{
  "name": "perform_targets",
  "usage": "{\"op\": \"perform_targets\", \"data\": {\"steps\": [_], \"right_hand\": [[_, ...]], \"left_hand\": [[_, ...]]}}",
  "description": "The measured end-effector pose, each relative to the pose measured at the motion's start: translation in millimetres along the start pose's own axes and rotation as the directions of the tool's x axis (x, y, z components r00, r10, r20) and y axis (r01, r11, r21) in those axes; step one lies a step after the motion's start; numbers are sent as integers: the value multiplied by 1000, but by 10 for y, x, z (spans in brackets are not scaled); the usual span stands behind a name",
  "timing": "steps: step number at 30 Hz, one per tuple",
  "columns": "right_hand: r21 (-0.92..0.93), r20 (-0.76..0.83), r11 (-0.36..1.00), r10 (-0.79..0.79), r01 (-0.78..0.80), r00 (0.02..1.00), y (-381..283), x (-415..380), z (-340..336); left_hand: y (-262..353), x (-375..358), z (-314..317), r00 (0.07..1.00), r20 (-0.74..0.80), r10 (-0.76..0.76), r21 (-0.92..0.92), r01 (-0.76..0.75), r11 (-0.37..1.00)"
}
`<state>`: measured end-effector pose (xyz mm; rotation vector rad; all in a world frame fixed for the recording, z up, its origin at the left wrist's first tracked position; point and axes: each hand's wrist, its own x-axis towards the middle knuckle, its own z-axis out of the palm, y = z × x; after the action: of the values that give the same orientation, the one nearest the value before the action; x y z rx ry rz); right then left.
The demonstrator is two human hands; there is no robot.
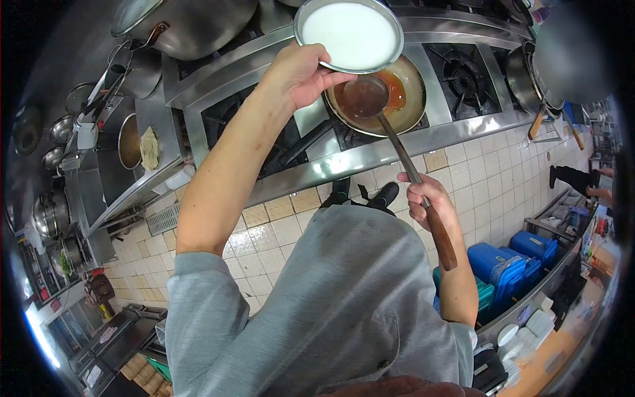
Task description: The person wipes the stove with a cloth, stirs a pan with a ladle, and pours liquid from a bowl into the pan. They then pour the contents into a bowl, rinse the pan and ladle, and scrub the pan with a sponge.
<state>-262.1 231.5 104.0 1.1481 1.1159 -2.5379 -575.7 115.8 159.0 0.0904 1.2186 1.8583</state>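
Observation:
My left hand (299,71) grips the rim of a round metal bowl (348,34) filled with white liquid, held above a wok (408,94) on the steel stove. The wok holds a reddish-brown sauce. My right hand (426,200) holds the long wooden handle of a ladle (365,98), whose cup rests in the wok just under the bowl. My grey apron and dark shoes show below.
A steel range (370,155) runs along the tiled floor, with an open burner (465,71) to the right and large pots (192,23) to the left. Blue crates (506,261) stand at lower right. Another person's hand (598,193) shows at the right edge.

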Motion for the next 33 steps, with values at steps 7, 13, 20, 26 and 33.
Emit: {"op": "perform_targets", "data": {"steps": [7,13,20,26,33], "right_hand": [[91,12,992,-87,85,996,56,176,49],[-255,-50,938,-255,235,966,-123,40,-60],[-486,-193,847,-343,214,919,-100,60,-184],[-483,-207,859,-301,170,931,53,170,-268],[-262,-55,962,-99,81,994,103,115,-143]], "left_hand": [[52,-110,4,1000,-28,2,-3,-2,1000],[58,-143,-15,1000,-22,15,-20,-16,1000],[60,-119,-17,1000,-2,3,-45,-3,999],[38,-106,-5,1000,-25,14,2,-14,1000],[12,-59,-57,1000,-20,-24,-38,23,999]]}}
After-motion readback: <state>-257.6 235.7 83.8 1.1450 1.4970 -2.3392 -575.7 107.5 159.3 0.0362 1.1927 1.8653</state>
